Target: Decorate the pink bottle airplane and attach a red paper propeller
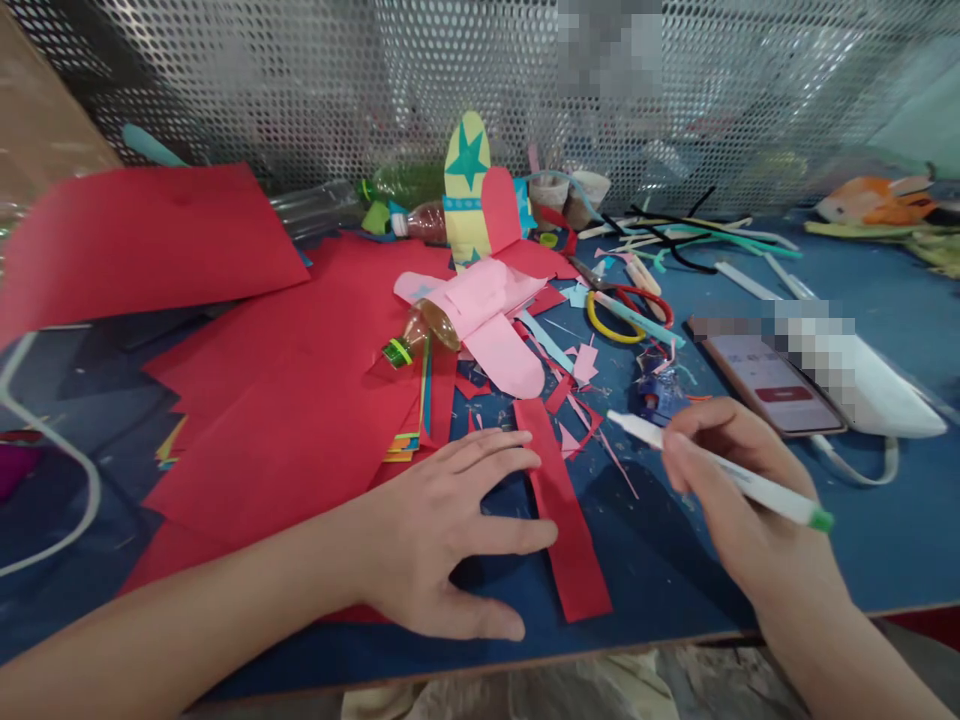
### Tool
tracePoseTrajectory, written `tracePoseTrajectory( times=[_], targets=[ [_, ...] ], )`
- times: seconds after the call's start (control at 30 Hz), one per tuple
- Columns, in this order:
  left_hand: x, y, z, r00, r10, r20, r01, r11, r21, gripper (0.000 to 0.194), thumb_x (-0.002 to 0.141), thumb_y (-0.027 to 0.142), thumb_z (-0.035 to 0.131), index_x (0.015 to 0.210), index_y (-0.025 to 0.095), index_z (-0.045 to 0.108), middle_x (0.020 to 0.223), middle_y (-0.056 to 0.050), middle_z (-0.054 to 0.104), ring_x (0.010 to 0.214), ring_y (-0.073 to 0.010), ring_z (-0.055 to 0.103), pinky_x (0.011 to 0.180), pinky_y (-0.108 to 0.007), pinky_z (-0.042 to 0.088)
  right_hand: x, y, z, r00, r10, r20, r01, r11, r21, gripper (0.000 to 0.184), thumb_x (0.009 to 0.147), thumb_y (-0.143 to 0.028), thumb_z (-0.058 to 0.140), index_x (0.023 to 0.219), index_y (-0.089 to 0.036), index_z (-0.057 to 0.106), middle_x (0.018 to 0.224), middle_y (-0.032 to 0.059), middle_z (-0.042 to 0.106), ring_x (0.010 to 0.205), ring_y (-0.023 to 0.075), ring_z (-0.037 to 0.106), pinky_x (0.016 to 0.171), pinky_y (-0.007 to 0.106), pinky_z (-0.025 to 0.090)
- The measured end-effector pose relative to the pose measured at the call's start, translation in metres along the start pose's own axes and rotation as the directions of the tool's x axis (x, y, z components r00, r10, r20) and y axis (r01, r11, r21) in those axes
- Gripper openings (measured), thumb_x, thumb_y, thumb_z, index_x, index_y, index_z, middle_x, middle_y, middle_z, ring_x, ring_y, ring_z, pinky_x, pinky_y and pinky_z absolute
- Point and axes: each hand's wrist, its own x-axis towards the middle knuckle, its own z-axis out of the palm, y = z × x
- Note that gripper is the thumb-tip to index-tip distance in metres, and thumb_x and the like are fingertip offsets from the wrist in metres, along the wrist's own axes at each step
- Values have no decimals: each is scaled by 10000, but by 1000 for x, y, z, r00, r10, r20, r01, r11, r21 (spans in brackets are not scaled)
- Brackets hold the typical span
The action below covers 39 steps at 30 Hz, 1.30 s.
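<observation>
A long red paper strip (564, 540) lies near the table's front edge. My left hand (450, 530) is spread, with its fingertips on or just over the strip's left edge. In my right hand (757, 510) is a white marker (757, 488) with a green end, held like a pen; its pale tip points left, above the table and apart from the strip. Beyond the strip lies a plastic bottle (420, 335) with a green ring at its neck, wrapped in pink paper (487, 300) with rounded, wing-like pieces. A yellow paper piece (469, 150) with teal stars stands behind it.
Red paper sheets (277, 400) cover the left side. Red-and-yellow scissors (630, 310) lie among paper scraps (585, 360). A phone (780, 385) and a white device (870, 380) with a cable are at right. Pipe cleaners (697, 235) lie before the perforated metal panel (315, 90).
</observation>
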Motion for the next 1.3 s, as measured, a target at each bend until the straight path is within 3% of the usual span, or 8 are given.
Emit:
tracePoseTrajectory(
  times=[0.07, 0.23, 0.4, 0.67, 0.87, 1.03, 1.17, 1.3],
  targets=[
    [0, 1, -1, 999, 9, -33, -9, 1000, 12, 486, 844, 535, 566, 1213, 221, 545, 1345, -169, 436, 1290, -312, 395, 1054, -495, 359, 0, 0, 1, 998, -30, 53, 34, 997, -75, 60, 850, -266, 591, 894, -227, 581, 687, -7, 582, 539, 123, 529, 460, 224, 405],
    [4, -2, 1, 977, -126, -169, 136, 989, 48, 288, 927, 339, 479, 1157, 170, 515, 1229, -151, 513, 1207, -255, 467, 1005, -418, 424, 6, 8, 3, 950, -145, 275, 204, 958, -200, 307, 886, -284, 545, 1191, -262, 531, 1115, 67, 611, 955, 195, 615, 805, 308, 508],
    [9, -9, 1, 901, -277, -333, 319, 944, 79, 105, 934, 238, 458, 983, 185, 534, 1054, -80, 584, 1057, -196, 552, 935, -359, 468, 7, 11, 11, 928, -184, 324, 311, 862, -401, 315, 873, -172, 490, 1175, -220, 562, 1066, 91, 600, 929, 208, 624, 841, 355, 518],
    [11, -14, -1, 900, -202, -386, 273, 952, 138, 116, 929, 179, 478, 942, 176, 593, 978, -59, 627, 996, -176, 576, 918, -346, 474, 7, 6, 8, 846, -241, 476, 507, 640, -578, 374, 886, -120, 439, 1233, -131, 579, 1098, 164, 626, 992, 268, 644, 873, 425, 535],
    [21, -10, -6, 948, -184, -260, 226, 964, 141, 169, 920, 206, 477, 976, 182, 635, 1021, -78, 626, 1030, -206, 574, 925, -389, 487, 21, 5, 15, 829, -274, 488, 544, 601, -585, 342, 868, -67, 484, 1175, -112, 625, 1080, 174, 653, 1009, 288, 644, 891, 461, 525],
    [31, 0, -6, 991, -120, -58, 128, 978, 163, 344, 886, 160, 460, 1202, 217, 582, 1268, -98, 557, 1248, -251, 460, 998, -450, 451, 33, -8, 10, 830, -264, 491, 541, 595, -594, 291, 886, -148, 550, 1161, -172, 642, 1153, 119, 658, 1073, 230, 624, 957, 361, 487],
    [38, 8, -6, 995, -64, 82, 50, 985, 166, 488, 846, 67, 412, 1279, 257, 534, 1345, -68, 528, 1315, -259, 399, 1018, -477, 428, 58, -25, -19, 902, -182, 391, 420, 578, -699, 254, 922, -163, 498, 1121, -152, 657, 1087, 108, 692, 1004, 226, 648, 928, 358, 488],
    [44, 11, -8, 998, -47, 45, 40, 988, 152, 396, 818, 69, 465, 1158, 211, 609, 1189, -99, 605, 1211, -251, 486, 1035, -472, 395, 104, -30, -45, 964, -49, 262, 249, 508, -824, 241, 934, -145, 462, 1064, -101, 660, 1005, 144, 691, 950, 257, 652, 873, 412, 497]
  ],
)
